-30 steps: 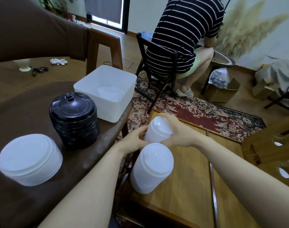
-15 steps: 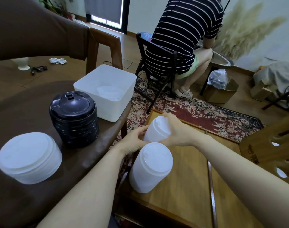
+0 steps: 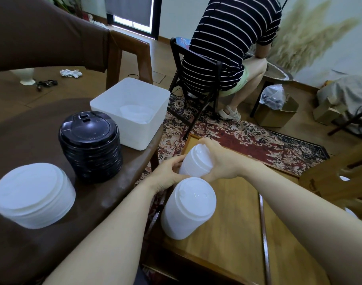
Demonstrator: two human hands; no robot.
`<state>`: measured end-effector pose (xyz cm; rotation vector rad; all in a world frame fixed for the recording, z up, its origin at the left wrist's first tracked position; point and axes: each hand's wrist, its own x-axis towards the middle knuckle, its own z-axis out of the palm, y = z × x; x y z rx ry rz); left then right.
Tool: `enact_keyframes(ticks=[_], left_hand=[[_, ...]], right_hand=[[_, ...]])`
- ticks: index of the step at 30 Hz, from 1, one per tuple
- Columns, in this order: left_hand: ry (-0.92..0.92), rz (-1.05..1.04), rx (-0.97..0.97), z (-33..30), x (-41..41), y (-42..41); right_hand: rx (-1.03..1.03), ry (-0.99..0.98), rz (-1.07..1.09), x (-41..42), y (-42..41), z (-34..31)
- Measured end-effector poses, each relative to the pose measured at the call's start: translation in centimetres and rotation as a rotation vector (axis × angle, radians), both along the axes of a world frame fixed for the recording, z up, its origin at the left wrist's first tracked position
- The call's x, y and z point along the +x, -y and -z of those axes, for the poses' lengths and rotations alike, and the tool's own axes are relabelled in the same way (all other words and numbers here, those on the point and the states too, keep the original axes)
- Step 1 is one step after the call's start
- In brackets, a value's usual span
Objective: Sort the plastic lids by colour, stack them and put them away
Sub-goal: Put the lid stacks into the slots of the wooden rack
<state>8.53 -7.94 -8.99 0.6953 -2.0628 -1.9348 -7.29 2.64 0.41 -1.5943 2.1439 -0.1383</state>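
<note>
Both hands hold a tilted stack of white lids [image 3: 196,161] over the low wooden table [image 3: 237,233]. My left hand [image 3: 167,173] grips its left side and my right hand [image 3: 219,161] wraps its right side. Just below it a taller stack of white lids [image 3: 188,208] stands on the wooden table. On the dark round table [image 3: 31,128] stand a stack of black lids [image 3: 91,142] and a low stack of white lids [image 3: 34,194]. A white square bin [image 3: 132,112] at that table's far edge holds a few white lids.
A person in a striped shirt [image 3: 233,38] sits on a black chair [image 3: 198,79] beyond the patterned rug [image 3: 248,138]. A brown padded chair [image 3: 52,33] stands behind the round table. A cardboard box with a bag [image 3: 274,112] sits on the floor, and a wooden chair [image 3: 344,177] is at right.
The two hands and the held white stack stay almost in place, shifting only slightly. The other stacks have not moved.
</note>
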Motion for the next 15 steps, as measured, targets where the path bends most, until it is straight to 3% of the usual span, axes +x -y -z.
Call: enact_keyframes(ticks=[11,15], left_hand=[[-0.011,0.032,0.022,0.1,0.1,0.1],[-0.014,0.122,0.122,0.2,0.2,0.7]], right_hand=[[0.026,-0.172,0.032,1.0,0.4,0.1],[-0.002,-0.165,0.01,1.3,0.0,0.5]])
